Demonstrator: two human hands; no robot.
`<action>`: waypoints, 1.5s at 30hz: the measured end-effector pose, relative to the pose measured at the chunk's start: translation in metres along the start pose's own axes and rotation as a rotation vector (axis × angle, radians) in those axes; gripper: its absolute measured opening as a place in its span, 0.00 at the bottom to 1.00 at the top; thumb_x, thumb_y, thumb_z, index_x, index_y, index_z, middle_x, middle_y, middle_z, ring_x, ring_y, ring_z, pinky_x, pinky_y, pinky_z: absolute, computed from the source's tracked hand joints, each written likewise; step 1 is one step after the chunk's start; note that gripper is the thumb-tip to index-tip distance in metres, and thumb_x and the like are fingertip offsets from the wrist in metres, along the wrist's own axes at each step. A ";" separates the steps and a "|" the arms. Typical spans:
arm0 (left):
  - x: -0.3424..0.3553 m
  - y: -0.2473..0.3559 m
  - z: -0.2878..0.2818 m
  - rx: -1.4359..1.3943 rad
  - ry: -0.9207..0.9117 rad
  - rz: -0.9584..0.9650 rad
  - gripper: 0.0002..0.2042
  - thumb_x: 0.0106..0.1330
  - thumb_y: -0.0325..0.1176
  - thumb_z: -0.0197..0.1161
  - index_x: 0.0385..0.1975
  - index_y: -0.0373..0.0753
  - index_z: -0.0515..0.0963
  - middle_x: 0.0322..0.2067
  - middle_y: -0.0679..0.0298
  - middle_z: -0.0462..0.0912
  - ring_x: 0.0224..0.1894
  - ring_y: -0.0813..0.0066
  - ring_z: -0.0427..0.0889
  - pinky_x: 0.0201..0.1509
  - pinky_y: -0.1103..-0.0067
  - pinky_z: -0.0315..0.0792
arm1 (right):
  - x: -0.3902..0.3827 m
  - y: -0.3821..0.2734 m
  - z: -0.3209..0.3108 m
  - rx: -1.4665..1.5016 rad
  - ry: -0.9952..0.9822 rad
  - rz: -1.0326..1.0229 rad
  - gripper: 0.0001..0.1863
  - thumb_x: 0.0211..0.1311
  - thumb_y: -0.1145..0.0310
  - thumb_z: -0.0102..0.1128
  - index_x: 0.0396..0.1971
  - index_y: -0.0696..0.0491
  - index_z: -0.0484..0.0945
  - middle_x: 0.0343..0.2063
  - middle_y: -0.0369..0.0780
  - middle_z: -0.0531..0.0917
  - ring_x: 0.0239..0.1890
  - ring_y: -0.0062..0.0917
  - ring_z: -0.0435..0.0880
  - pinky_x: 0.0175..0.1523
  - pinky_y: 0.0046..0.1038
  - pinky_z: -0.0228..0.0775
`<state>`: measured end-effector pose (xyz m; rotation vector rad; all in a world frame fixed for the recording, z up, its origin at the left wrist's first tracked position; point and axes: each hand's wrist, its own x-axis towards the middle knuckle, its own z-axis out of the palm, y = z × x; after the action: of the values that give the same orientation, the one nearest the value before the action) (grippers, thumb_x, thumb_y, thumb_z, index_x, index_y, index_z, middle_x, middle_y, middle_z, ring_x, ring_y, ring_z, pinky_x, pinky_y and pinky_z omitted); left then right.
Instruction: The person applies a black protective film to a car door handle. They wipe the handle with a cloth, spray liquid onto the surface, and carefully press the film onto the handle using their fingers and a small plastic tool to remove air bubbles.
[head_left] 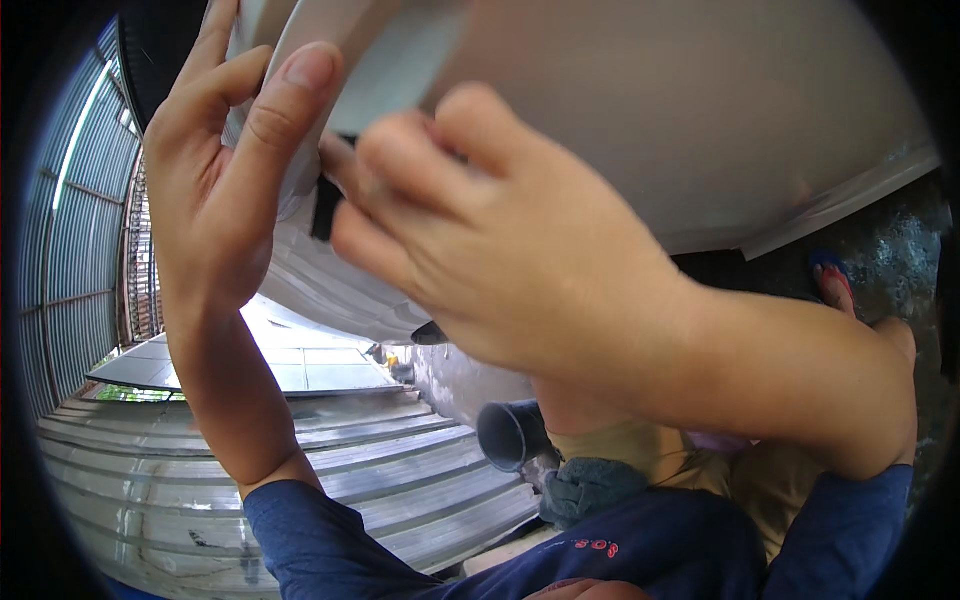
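Corrugated metal roofing at seven o'clock; both hands raised, left hand open against white panel, right hand fingers pinching black piece, mid-fitting, needing steady alignment.

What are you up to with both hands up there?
Both hands are raised close to the camera against a big pale curved panel. The left hand lies open on its edge, thumb up. The right hand is curled, fingers pinching at a small black piece on the panel; whether it truly has a grip on it is hard to tell. Below are corrugated metal sheets and a dark pipe.
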<state>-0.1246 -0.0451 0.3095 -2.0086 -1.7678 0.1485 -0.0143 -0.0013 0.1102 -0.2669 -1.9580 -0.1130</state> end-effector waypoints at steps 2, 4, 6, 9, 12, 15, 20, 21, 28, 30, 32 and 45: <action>0.001 -0.004 -0.001 0.001 0.004 0.019 0.24 0.73 0.52 0.61 0.46 0.33 0.88 0.75 0.43 0.62 0.77 0.49 0.64 0.79 0.59 0.55 | -0.002 -0.002 0.002 0.032 -0.003 -0.001 0.20 0.64 0.55 0.61 0.50 0.51 0.81 0.43 0.33 0.82 0.56 0.29 0.70 0.61 0.34 0.59; 0.000 -0.007 0.000 -0.003 0.001 0.028 0.24 0.73 0.52 0.61 0.46 0.33 0.88 0.75 0.43 0.62 0.77 0.49 0.64 0.79 0.59 0.55 | -0.002 0.001 0.004 -0.001 0.029 0.007 0.19 0.65 0.55 0.60 0.50 0.51 0.81 0.43 0.34 0.82 0.56 0.30 0.70 0.61 0.34 0.58; 0.000 -0.008 -0.001 0.012 0.010 0.043 0.24 0.73 0.52 0.61 0.46 0.34 0.88 0.75 0.43 0.62 0.77 0.48 0.64 0.78 0.58 0.55 | -0.001 -0.003 0.004 -0.026 0.033 0.000 0.19 0.65 0.55 0.60 0.50 0.51 0.80 0.42 0.34 0.82 0.56 0.30 0.70 0.61 0.35 0.58; -0.001 -0.006 0.000 0.016 0.012 0.048 0.25 0.73 0.54 0.61 0.46 0.34 0.88 0.75 0.43 0.63 0.76 0.47 0.65 0.78 0.57 0.57 | -0.001 0.000 0.005 -0.033 0.054 0.007 0.19 0.65 0.54 0.60 0.49 0.51 0.80 0.42 0.33 0.81 0.56 0.30 0.70 0.61 0.35 0.59; -0.002 -0.006 0.000 0.061 0.028 0.030 0.26 0.72 0.55 0.61 0.45 0.35 0.88 0.75 0.44 0.63 0.76 0.47 0.65 0.78 0.56 0.57 | -0.001 -0.006 0.006 0.001 0.073 0.030 0.20 0.64 0.54 0.60 0.49 0.52 0.82 0.42 0.33 0.81 0.56 0.30 0.70 0.60 0.35 0.59; -0.002 -0.004 0.001 0.043 0.023 -0.010 0.26 0.71 0.56 0.61 0.46 0.35 0.88 0.75 0.44 0.63 0.76 0.47 0.65 0.77 0.55 0.57 | -0.006 0.000 0.004 -0.001 0.086 0.021 0.20 0.64 0.55 0.59 0.47 0.52 0.86 0.41 0.32 0.81 0.55 0.29 0.70 0.59 0.34 0.60; -0.001 -0.010 -0.001 0.016 0.020 0.027 0.26 0.71 0.56 0.61 0.48 0.36 0.88 0.75 0.44 0.63 0.76 0.47 0.66 0.77 0.54 0.57 | -0.005 0.002 0.003 0.018 0.099 0.013 0.18 0.64 0.55 0.58 0.42 0.51 0.89 0.40 0.31 0.82 0.53 0.28 0.71 0.58 0.32 0.61; -0.003 -0.011 -0.002 0.032 0.015 0.043 0.26 0.71 0.56 0.61 0.49 0.36 0.88 0.75 0.44 0.63 0.75 0.47 0.66 0.77 0.54 0.57 | -0.003 0.003 0.003 0.014 0.109 0.027 0.18 0.64 0.55 0.58 0.42 0.51 0.90 0.40 0.31 0.83 0.54 0.28 0.71 0.58 0.32 0.61; -0.003 -0.010 -0.001 0.017 0.025 -0.012 0.27 0.70 0.58 0.61 0.49 0.39 0.88 0.75 0.45 0.62 0.74 0.45 0.67 0.77 0.52 0.59 | -0.001 0.004 -0.001 0.033 0.097 0.034 0.18 0.63 0.55 0.58 0.41 0.51 0.90 0.40 0.31 0.84 0.54 0.27 0.70 0.58 0.33 0.61; -0.003 -0.011 -0.002 0.047 0.033 -0.009 0.27 0.69 0.60 0.60 0.49 0.41 0.89 0.76 0.45 0.62 0.74 0.44 0.68 0.76 0.51 0.61 | 0.002 0.007 -0.002 0.020 0.081 0.022 0.18 0.63 0.55 0.58 0.40 0.51 0.90 0.39 0.30 0.85 0.54 0.27 0.70 0.58 0.33 0.61; -0.004 -0.007 0.001 0.035 0.027 -0.022 0.27 0.69 0.60 0.61 0.48 0.41 0.89 0.75 0.45 0.62 0.74 0.44 0.68 0.76 0.51 0.61 | 0.002 0.008 -0.003 0.000 0.067 0.015 0.18 0.63 0.55 0.58 0.40 0.51 0.90 0.39 0.30 0.85 0.55 0.27 0.70 0.58 0.33 0.61; -0.004 -0.003 -0.003 -0.024 -0.006 -0.044 0.24 0.72 0.52 0.61 0.47 0.35 0.88 0.76 0.44 0.61 0.75 0.46 0.67 0.77 0.59 0.60 | 0.003 0.005 0.001 0.046 0.072 0.002 0.16 0.61 0.55 0.62 0.40 0.48 0.92 0.41 0.29 0.86 0.57 0.28 0.70 0.61 0.35 0.61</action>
<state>-0.1273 -0.0491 0.3127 -1.9865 -1.8240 0.1197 -0.0152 0.0046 0.1120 -0.2319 -1.8866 -0.0753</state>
